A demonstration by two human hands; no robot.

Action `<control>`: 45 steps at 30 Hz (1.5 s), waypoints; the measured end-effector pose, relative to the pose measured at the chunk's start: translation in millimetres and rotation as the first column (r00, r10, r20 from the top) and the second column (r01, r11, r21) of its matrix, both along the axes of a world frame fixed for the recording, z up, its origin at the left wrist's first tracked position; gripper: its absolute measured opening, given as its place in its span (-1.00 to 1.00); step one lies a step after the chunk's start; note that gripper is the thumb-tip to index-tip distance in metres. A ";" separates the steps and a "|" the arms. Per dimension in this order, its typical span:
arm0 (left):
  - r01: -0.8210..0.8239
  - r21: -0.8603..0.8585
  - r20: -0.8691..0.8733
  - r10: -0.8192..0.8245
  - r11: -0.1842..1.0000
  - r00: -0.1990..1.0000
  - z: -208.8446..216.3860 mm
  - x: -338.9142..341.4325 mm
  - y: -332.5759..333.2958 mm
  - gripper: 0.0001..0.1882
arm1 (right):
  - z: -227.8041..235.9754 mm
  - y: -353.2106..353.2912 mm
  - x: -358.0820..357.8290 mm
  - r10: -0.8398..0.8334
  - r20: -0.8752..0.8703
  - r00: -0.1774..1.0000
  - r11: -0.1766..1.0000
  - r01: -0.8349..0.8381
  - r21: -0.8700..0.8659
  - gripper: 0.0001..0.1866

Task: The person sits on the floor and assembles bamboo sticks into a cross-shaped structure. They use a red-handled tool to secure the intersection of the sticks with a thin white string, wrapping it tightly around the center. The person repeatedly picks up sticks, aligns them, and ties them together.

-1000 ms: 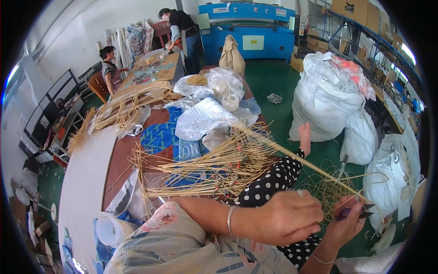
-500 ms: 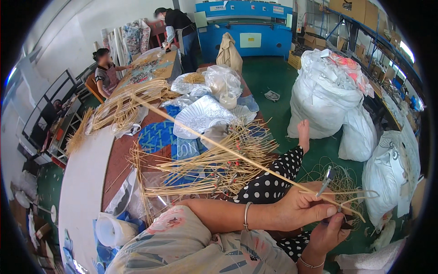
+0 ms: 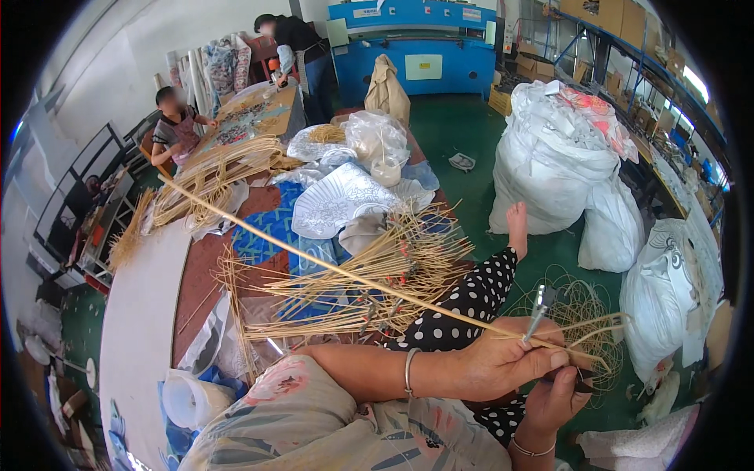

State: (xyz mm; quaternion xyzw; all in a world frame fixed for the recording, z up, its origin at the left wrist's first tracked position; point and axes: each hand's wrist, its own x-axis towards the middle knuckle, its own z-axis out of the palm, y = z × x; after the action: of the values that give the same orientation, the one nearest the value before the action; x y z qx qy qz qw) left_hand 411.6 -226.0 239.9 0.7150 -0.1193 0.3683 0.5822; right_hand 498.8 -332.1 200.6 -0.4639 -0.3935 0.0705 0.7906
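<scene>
Fingers closed, my left hand (image 3: 503, 359) grips a long, thin cane rod (image 3: 330, 267) near its lower right end. The rod slants up and left across the table. A silver metal clip (image 3: 539, 308) sticks up from the rod beside my left knuckles. Just below, my right hand (image 3: 552, 402) is closed in a pinch, its thumb near my left thumb. Something small and dark (image 3: 583, 381) shows at its fingers; its kind is too hidden to tell. A thin bent cane strip (image 3: 598, 320) curves out past both hands.
Bundled cane sticks (image 3: 353, 294) lie on the table left of my hands, near fan-shaped white pieces (image 3: 338, 200). A plastic cup (image 3: 192, 400) stands near my lap. Coiled thin cane (image 3: 577, 314) lies beyond my hands. Big white sacks (image 3: 550, 165) stand right; two people work far left.
The cane rod's far end has swung left and slightly down. Both hands have shifted a little left in the picture, still together. The seated person has turned and moved an arm.
</scene>
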 end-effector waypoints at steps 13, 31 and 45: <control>-0.081 -0.201 -0.035 0.075 0.976 0.997 -16.9 -14.4 13.8 -0.77 | -1.3 17.5 -2.2 0.087 0.031 0.996 0.977 -0.079 -0.200 -0.63; -0.095 0.072 -0.223 0.109 0.993 0.969 16.9 -36.0 47.6 -0.79 | -28.7 56.9 27.9 0.391 -0.058 0.919 0.734 -0.349 -0.583 -0.89; 0.443 0.238 -0.128 -0.425 0.864 0.896 14.6 -14.0 14.5 -0.88 | 74.0 -15.8 17.5 0.960 0.122 0.253 0.260 -0.965 -0.039 -0.56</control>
State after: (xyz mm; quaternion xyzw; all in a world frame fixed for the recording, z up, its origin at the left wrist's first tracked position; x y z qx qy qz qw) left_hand 397.6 -211.5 254.5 0.7526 -0.3036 0.1834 0.5548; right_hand 516.3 -347.9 274.5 -0.1150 -0.6429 0.4998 0.5690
